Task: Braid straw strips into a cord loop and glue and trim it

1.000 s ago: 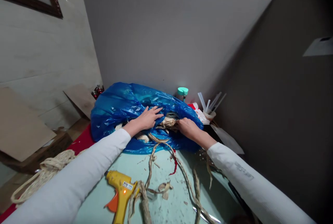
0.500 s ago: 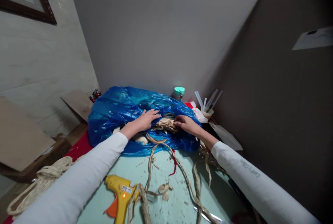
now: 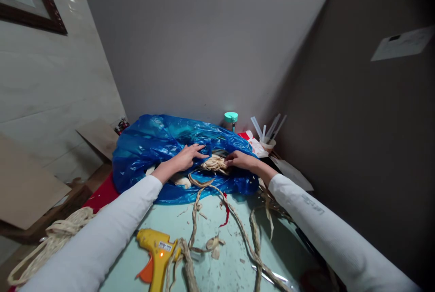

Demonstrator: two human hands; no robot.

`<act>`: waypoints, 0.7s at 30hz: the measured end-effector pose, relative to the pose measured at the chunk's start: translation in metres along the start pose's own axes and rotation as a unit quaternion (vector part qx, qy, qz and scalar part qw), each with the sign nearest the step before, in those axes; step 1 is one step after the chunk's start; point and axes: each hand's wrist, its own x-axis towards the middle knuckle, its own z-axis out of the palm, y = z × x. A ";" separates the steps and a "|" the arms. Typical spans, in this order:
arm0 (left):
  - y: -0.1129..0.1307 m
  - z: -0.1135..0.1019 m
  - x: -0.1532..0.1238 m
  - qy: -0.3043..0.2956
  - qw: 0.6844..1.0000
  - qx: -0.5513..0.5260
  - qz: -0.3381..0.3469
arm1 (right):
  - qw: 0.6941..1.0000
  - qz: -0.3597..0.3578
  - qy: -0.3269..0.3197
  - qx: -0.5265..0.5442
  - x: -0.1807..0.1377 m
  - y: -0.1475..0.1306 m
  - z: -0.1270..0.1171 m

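Resting its spread fingers on the blue plastic bag (image 3: pixel 142 140), the left hand (image 3: pixel 185 158), in the head view, grips nothing that I can make out. The right hand (image 3: pixel 242 160) has its thumb and fingers drawn together at the right end of a bundle of pale dried strips (image 3: pixel 215 163); whether they pinch it, I cannot tell from here. The bundle sits in the bag's opening, between the two hands and just left of the right fingertips, its long axis seeming to run roughly left to right. The right hand is the nearer, while the left fingers lie just beside the other end.

Below, a mint-green counter (image 3: pixel 238 244) is flecked with scraps. Twisted cords (image 3: pixel 244 231) trail toward the near edge, past a yellow glue gun (image 3: pixel 159 253) with its small light glowing. A pale rope coil (image 3: pixel 68 223) lies at near left. Beyond the bag stand a teal-lidded jar (image 3: pixel 231 117), a cup of sticks (image 3: pixel 268 145) and a tall grey panel (image 3: pixel 204 47).
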 end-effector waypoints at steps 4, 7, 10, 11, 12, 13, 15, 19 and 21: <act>0.013 -0.008 -0.005 -0.011 1.000 -0.004 -0.019 | 0.998 0.011 0.025 -0.059 0.009 -0.004 0.006; 0.023 -0.018 -0.010 -0.030 0.999 -0.008 -0.026 | 0.993 0.011 0.061 -0.101 0.007 -0.005 0.007; 0.030 -0.022 -0.014 -0.036 0.999 -0.008 -0.032 | 0.985 0.012 0.098 -0.140 -0.001 -0.007 0.007; 0.032 -0.021 -0.015 -0.033 0.999 -0.006 -0.036 | 0.982 0.015 0.112 -0.154 -0.004 -0.009 0.008; 0.034 -0.018 -0.015 -0.026 0.999 -0.003 -0.043 | 0.977 0.018 0.126 -0.169 -0.007 -0.011 0.009; 0.036 -0.014 -0.015 -0.015 0.999 0.002 -0.050 | 0.973 0.022 0.140 -0.184 -0.009 -0.014 0.011; 0.041 -0.005 -0.014 0.013 0.998 0.016 -0.066 | 0.963 0.029 0.167 -0.211 -0.014 -0.019 0.016; 0.050 0.011 -0.010 0.076 0.992 0.055 -0.090 | 0.945 0.047 0.208 -0.248 -0.021 -0.027 0.025; 0.052 0.016 -0.008 0.097 0.988 0.074 -0.095 | 0.938 0.056 0.224 -0.257 -0.024 -0.028 0.025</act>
